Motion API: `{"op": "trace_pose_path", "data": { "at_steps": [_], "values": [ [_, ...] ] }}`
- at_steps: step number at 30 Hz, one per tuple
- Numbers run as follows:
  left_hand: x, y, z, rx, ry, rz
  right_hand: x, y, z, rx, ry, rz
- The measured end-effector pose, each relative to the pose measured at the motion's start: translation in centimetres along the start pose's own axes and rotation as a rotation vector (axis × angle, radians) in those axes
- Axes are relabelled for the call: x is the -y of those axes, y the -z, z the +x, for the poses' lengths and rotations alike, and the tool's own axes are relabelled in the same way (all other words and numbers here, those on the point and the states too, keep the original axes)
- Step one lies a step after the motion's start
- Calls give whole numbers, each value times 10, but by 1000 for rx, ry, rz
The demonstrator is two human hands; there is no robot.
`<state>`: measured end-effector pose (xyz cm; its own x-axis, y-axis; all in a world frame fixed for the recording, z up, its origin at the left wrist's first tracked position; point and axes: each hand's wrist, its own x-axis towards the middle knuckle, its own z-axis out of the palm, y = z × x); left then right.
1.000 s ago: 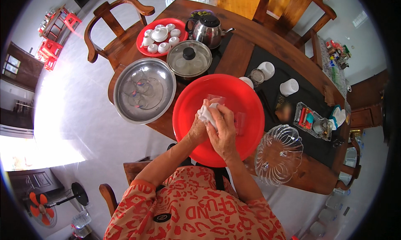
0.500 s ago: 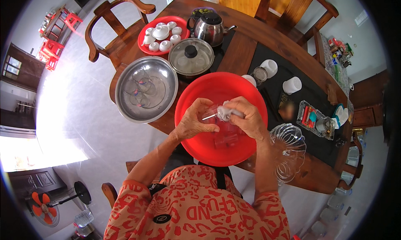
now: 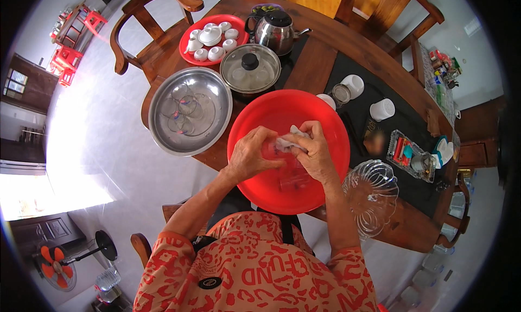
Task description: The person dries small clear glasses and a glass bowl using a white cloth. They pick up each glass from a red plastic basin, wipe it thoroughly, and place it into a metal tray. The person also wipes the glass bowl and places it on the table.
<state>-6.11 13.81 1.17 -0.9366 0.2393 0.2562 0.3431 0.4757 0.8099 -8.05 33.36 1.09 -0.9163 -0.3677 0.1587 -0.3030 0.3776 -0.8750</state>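
Note:
Over a large red plastic basin (image 3: 325, 107), my left hand (image 3: 249, 156) is closed around a clear drinking glass (image 3: 269, 148), tilted on its side. My right hand (image 3: 316, 156) grips a crumpled white cloth (image 3: 294, 138) at the mouth of that glass; whether the cloth reaches inside is hard to see. Lower in the basin, more clear glassware (image 3: 294, 182) lies in what looks like water. To the left, a wide stainless steel bowl (image 3: 218, 128) contains several clear glasses (image 3: 185, 107) with small coloured marks.
Behind the basin stand a glass-lidded pot (image 3: 239, 62), a steel kettle (image 3: 274, 38) and a red tray (image 3: 187, 27) of white teaware. White cups (image 3: 382, 110) and a glass ashtray-like tray (image 3: 415, 163) occupy the right side. A ribbed clear glass bowl (image 3: 374, 198) sits near the table's front edge.
My right hand has turned and shifted slightly at the glass, with the cloth pressed closer to its mouth. My left hand still holds the glass in nearly the same place.

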Motion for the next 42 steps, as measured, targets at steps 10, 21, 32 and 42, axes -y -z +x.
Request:
{"op": "trace_pose_path", "data": {
  "at_steps": [10,21,32,42],
  "values": [
    [12,6,-7,-34,-148,147,-11,13,-6,186,-250,685],
    [10,-1,-20,27,271,-433,-35,-39,24,-298,-343,896],
    [7,17,-13,31,574,-937,-65,-95,-2,152,-4,-548],
    [34,-19,-15,18,310,-607,49,-9,-19,-38,115,42]
  ]
}}
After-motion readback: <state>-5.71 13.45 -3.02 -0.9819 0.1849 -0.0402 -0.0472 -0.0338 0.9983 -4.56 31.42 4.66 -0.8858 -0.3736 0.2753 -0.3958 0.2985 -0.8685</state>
